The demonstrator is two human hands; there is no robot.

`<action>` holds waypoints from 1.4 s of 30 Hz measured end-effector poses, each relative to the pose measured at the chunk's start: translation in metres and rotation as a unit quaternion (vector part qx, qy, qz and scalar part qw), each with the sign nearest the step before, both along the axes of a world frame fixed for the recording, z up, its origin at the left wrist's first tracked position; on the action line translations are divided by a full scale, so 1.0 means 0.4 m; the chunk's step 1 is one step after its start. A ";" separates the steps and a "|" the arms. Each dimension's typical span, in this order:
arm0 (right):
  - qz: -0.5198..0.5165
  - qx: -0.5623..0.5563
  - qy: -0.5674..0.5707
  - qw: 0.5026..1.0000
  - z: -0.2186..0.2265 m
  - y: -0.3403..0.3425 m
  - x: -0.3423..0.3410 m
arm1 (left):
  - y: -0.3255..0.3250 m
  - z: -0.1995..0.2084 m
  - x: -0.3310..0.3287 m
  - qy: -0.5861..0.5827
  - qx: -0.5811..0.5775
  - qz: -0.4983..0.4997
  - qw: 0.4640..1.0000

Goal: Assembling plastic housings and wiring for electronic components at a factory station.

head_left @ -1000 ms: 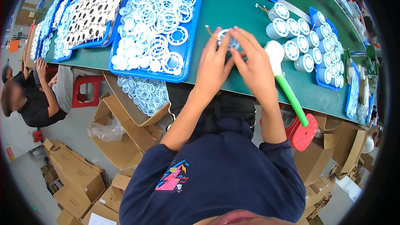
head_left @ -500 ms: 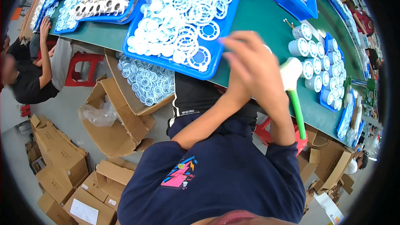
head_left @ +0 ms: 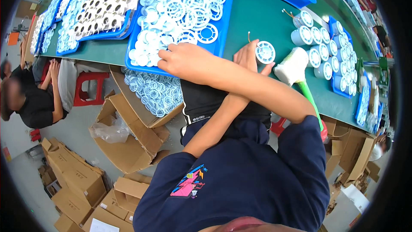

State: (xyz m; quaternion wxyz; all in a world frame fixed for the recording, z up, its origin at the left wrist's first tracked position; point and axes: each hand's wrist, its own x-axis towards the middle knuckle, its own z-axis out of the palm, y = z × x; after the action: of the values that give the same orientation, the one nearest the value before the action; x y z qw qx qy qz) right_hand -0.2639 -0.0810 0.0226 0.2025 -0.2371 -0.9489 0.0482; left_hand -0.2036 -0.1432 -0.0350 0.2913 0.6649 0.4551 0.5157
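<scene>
Half a second ago both hands were bunched together over the table's edge, blurred; now the arms are crossed. The right hand (head_left: 185, 62) has reached across to the person's left and rests at the near rim of the blue tray (head_left: 223, 30), its fingers curled down among the white plastic rings (head_left: 180, 13) heaped there; whether it has pinched one I cannot tell. The left hand (head_left: 249, 56) lies under the right forearm, out to the right, its fingers closed around a white round spool (head_left: 265, 52) and holding it just above the green table (head_left: 257, 17).

The spool's flat spoked face is turned up toward the camera, so its axis runs roughly upright, with a thin wire (head_left: 248, 37) sticking up beside the fingers.

Just right of that hand lies one mallet (head_left: 296, 71), white head toward the spool, green handle running away toward the table's near edge.

There is one spool in hand. Further right stand about a dozen finished spools (head_left: 319, 45) in rows, faces up. The rings in the tray are too many and too tangled to count. More trays (head_left: 92, 15) line the table to the left, and a cardboard box (head_left: 150, 96) of rings sits beneath.
</scene>
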 end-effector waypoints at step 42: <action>-0.246 -0.129 0.009 0.961 0.091 0.149 0.559 | -0.003 0.051 -0.051 0.059 0.003 -0.049 0.997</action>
State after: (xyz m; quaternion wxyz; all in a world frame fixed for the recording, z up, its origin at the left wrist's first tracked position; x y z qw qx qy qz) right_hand -0.0403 -0.0213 0.0590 0.1840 -0.4869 -0.8452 0.1213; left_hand -0.2238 -0.1446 -0.0148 0.2869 0.7164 0.4371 0.4620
